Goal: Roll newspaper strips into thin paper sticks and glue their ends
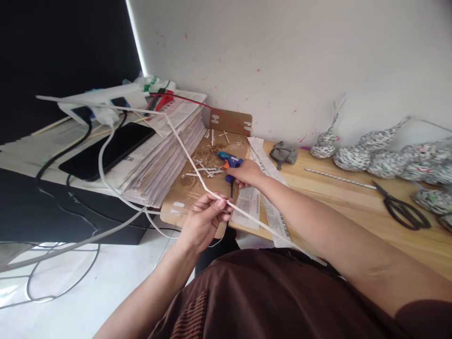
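Note:
My left hand (208, 217) pinches a long thin white paper strip (185, 150) between thumb and fingers. The strip bends at two points, rising toward the upper left past the newspaper stack, and its other end runs down across my lap to the right. Farther forward, my right hand (249, 173) is closed on a blue glue gun (231, 160) with an orange trigger. The gun's nozzle points left, above a stained cardboard sheet (173, 207) strewn with short white paper scraps (210, 172). My right palm hides part of the gun's handle.
A tall newspaper stack (165, 160) on the left bears a black phone (106, 150), a power strip (106, 96) and cables. Black scissors (402, 207), a striped paper stick (339, 178), a grey cloth bundle (283, 153) and several woven paper gourds (353, 157) lie on the wooden table (328, 202).

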`<state>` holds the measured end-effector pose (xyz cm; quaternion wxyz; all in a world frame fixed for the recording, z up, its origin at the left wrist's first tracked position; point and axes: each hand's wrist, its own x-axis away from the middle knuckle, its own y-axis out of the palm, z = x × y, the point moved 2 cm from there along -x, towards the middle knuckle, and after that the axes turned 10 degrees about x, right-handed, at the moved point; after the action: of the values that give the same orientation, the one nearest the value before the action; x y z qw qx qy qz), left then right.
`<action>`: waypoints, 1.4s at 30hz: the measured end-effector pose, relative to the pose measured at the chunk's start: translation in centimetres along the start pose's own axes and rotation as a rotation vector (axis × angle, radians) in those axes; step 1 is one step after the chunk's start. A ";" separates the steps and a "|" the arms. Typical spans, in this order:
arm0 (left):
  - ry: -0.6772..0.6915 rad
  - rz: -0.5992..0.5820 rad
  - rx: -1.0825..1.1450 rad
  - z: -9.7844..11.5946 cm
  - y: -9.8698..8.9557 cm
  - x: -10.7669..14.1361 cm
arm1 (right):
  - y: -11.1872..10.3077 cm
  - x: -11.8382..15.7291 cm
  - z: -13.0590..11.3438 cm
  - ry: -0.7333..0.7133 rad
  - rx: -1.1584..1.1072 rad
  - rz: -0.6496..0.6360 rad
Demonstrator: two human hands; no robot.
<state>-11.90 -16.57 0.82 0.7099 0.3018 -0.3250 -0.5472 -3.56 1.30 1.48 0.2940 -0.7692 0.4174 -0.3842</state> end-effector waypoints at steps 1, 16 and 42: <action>-0.008 0.000 0.002 0.1 0.0 0.1 | 0.0 0.0 0.1 0.025 -0.058 -0.010; -0.042 0.045 0.050 0.8 -0.6 0.2 | -2.9 9.6 3.3 -0.313 -0.962 -0.168; -0.042 0.065 0.076 0.5 -0.4 -0.5 | -1.8 15.9 6.6 -0.403 -0.627 -0.257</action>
<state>-12.56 -16.14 0.75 0.7081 0.3064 -0.3700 -0.5175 8.35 -10.79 4.89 0.0702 -0.9278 0.3486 -0.1130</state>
